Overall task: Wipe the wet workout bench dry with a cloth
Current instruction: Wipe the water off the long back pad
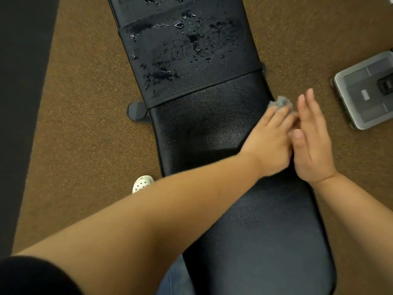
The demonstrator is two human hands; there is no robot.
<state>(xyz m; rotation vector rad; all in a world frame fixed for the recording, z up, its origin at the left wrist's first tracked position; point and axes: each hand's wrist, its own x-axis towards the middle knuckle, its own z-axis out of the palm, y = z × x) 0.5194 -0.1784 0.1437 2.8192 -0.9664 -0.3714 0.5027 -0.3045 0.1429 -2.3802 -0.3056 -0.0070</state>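
Your left hand (269, 143) presses flat-fingered on the crumpled grey cloth (280, 103) at the right edge of the black padded workout bench (202, 128) — your right hand (312, 145) spread loose, holding nothing, just beside that edge.

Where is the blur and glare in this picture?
Head view: motion blur smears the left hand and the grey cloth under it; the right hand is a little sharper; light glints off the water drops on the far pad of the bench, with a soft sheen on the near pad.
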